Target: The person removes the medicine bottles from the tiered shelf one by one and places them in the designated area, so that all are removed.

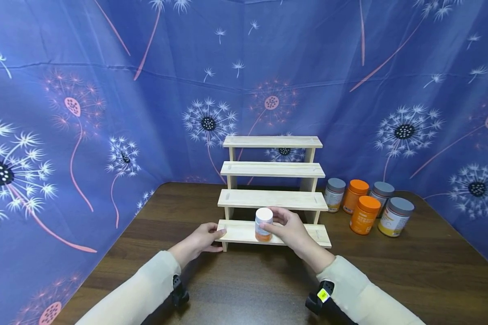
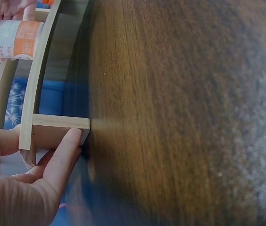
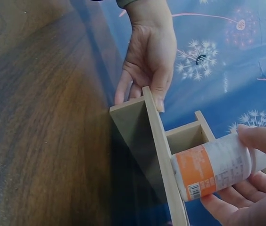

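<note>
A small white pill bottle with an orange band near its base stands upright at the lowest step of a pale wooden stepped rack. My right hand grips the bottle from its right side, thumb in front and fingers behind. In the right wrist view the base of the bottle meets the step's board, or nearly so. My left hand holds the left end of that lowest step. The left wrist view shows the thumb over the board and fingers of the left hand against the side support.
Right of the rack, several bottles stand on the dark wooden table: grey-lidded ones, such as a white and yellow bottle, and orange ones, such as a front orange bottle. A blue dandelion-print cloth hangs behind.
</note>
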Demonstrator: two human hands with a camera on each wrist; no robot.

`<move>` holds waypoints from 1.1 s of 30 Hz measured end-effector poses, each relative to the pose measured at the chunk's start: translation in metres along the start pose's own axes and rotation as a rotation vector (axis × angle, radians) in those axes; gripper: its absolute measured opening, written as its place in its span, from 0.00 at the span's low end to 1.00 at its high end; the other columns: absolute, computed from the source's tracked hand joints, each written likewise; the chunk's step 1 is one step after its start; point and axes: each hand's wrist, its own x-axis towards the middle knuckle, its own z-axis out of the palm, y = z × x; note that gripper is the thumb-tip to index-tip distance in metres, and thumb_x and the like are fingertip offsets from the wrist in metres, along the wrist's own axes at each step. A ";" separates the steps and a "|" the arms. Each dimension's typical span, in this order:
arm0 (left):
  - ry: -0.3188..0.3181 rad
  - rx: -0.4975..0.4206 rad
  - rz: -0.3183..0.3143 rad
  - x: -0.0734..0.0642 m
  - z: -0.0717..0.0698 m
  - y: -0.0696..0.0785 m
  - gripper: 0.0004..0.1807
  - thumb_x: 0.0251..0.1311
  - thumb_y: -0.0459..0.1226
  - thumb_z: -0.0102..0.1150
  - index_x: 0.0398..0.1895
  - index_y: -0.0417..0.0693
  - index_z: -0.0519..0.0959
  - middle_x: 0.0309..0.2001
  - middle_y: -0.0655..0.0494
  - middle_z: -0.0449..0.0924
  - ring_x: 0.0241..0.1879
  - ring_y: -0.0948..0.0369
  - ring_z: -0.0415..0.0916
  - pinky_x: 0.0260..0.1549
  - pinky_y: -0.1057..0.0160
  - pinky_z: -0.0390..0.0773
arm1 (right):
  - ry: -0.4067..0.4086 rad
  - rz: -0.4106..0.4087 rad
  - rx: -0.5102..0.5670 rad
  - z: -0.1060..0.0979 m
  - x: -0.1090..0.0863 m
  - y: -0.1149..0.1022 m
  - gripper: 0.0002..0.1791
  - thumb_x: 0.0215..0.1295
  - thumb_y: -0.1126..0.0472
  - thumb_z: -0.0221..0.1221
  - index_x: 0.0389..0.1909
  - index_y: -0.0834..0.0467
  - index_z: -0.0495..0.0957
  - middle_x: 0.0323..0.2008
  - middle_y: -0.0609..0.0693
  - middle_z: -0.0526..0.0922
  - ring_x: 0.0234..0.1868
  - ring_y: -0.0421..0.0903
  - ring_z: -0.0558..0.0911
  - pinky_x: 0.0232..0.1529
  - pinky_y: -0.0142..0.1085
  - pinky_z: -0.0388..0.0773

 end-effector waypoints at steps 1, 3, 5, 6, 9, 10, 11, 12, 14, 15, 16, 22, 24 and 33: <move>0.000 0.003 -0.001 0.000 0.000 0.000 0.15 0.71 0.34 0.50 0.52 0.29 0.71 0.39 0.45 0.73 0.39 0.56 0.74 0.36 0.57 0.89 | -0.001 0.004 -0.006 0.000 0.000 0.000 0.30 0.58 0.58 0.69 0.60 0.62 0.73 0.55 0.57 0.80 0.57 0.52 0.78 0.62 0.45 0.77; -0.003 0.007 0.001 0.000 0.000 0.000 0.15 0.71 0.34 0.50 0.52 0.29 0.70 0.39 0.45 0.73 0.39 0.55 0.74 0.36 0.57 0.89 | 0.000 0.011 -0.015 -0.001 0.001 -0.001 0.30 0.57 0.58 0.69 0.59 0.62 0.74 0.54 0.56 0.81 0.55 0.50 0.79 0.61 0.44 0.78; -0.005 0.006 -0.003 -0.001 0.000 0.001 0.15 0.71 0.34 0.51 0.52 0.29 0.70 0.39 0.45 0.73 0.39 0.55 0.74 0.37 0.57 0.89 | -0.004 0.019 -0.022 -0.002 0.001 -0.002 0.29 0.57 0.59 0.69 0.59 0.62 0.74 0.53 0.55 0.81 0.54 0.49 0.79 0.59 0.43 0.78; -0.006 0.006 -0.004 -0.001 0.000 0.001 0.15 0.71 0.34 0.51 0.52 0.29 0.70 0.39 0.44 0.73 0.39 0.55 0.74 0.37 0.56 0.89 | -0.006 0.021 -0.027 -0.002 0.001 -0.002 0.29 0.56 0.58 0.70 0.59 0.62 0.74 0.52 0.55 0.81 0.53 0.49 0.79 0.59 0.42 0.78; -0.004 0.008 -0.007 -0.001 0.000 0.002 0.15 0.71 0.34 0.51 0.52 0.29 0.70 0.39 0.44 0.72 0.40 0.55 0.74 0.37 0.56 0.89 | -0.015 0.018 -0.040 -0.004 0.001 -0.004 0.29 0.56 0.59 0.70 0.58 0.62 0.74 0.51 0.55 0.82 0.52 0.48 0.79 0.58 0.41 0.78; -0.005 0.006 -0.009 -0.001 0.001 0.002 0.15 0.71 0.34 0.51 0.52 0.29 0.70 0.39 0.44 0.72 0.40 0.55 0.74 0.37 0.56 0.89 | -0.019 0.012 -0.048 -0.005 0.001 -0.004 0.30 0.56 0.59 0.70 0.59 0.63 0.74 0.51 0.55 0.82 0.52 0.49 0.79 0.57 0.40 0.78; -0.005 0.006 -0.010 -0.001 0.001 0.002 0.15 0.71 0.34 0.51 0.52 0.29 0.70 0.39 0.44 0.72 0.40 0.55 0.74 0.37 0.56 0.89 | -0.019 0.006 -0.054 -0.005 0.001 -0.004 0.30 0.55 0.60 0.70 0.58 0.63 0.74 0.51 0.55 0.82 0.52 0.49 0.80 0.57 0.40 0.78; -0.006 0.005 -0.010 -0.001 0.001 0.002 0.15 0.71 0.34 0.51 0.52 0.29 0.70 0.39 0.44 0.72 0.40 0.55 0.74 0.37 0.56 0.89 | -0.022 -0.004 -0.065 -0.006 0.001 -0.004 0.30 0.55 0.60 0.70 0.59 0.63 0.74 0.51 0.56 0.82 0.52 0.49 0.80 0.56 0.39 0.78; -0.005 0.005 -0.011 -0.001 0.001 0.001 0.15 0.71 0.34 0.51 0.52 0.29 0.70 0.39 0.44 0.72 0.40 0.55 0.74 0.37 0.56 0.89 | -0.024 -0.017 -0.073 -0.007 0.000 -0.004 0.30 0.55 0.61 0.70 0.58 0.64 0.74 0.51 0.57 0.81 0.52 0.50 0.79 0.56 0.39 0.78; -0.005 0.002 -0.010 -0.001 0.000 0.001 0.15 0.71 0.34 0.50 0.52 0.29 0.70 0.39 0.44 0.72 0.40 0.55 0.73 0.37 0.56 0.89 | -0.022 -0.023 -0.078 -0.007 0.000 -0.004 0.30 0.55 0.61 0.70 0.58 0.64 0.74 0.51 0.57 0.81 0.52 0.50 0.80 0.55 0.39 0.78; -0.005 0.000 -0.012 -0.001 0.000 0.001 0.15 0.71 0.34 0.50 0.52 0.29 0.70 0.39 0.44 0.72 0.40 0.55 0.73 0.38 0.56 0.89 | -0.022 -0.028 -0.081 -0.007 0.000 -0.004 0.30 0.55 0.61 0.70 0.58 0.64 0.74 0.51 0.57 0.81 0.52 0.50 0.80 0.55 0.38 0.79; -0.006 -0.004 -0.008 0.000 0.000 0.001 0.14 0.71 0.34 0.50 0.51 0.29 0.71 0.38 0.45 0.72 0.39 0.56 0.73 0.37 0.57 0.89 | 0.001 -0.030 -0.080 -0.008 -0.004 -0.005 0.29 0.53 0.61 0.71 0.57 0.62 0.76 0.49 0.55 0.82 0.51 0.50 0.80 0.52 0.35 0.78; -0.007 -0.004 -0.009 0.000 0.000 0.001 0.15 0.71 0.34 0.50 0.52 0.29 0.71 0.38 0.45 0.73 0.39 0.56 0.73 0.37 0.57 0.89 | 0.009 -0.032 -0.080 -0.009 -0.005 -0.006 0.29 0.53 0.60 0.71 0.57 0.61 0.76 0.49 0.55 0.82 0.51 0.50 0.80 0.52 0.35 0.78; -0.001 0.007 -0.015 -0.001 0.000 0.002 0.16 0.71 0.34 0.50 0.53 0.29 0.70 0.39 0.45 0.72 0.40 0.56 0.73 0.37 0.57 0.89 | 0.034 -0.026 -0.074 -0.016 -0.009 -0.010 0.27 0.53 0.56 0.72 0.55 0.58 0.78 0.46 0.53 0.83 0.48 0.47 0.80 0.48 0.33 0.78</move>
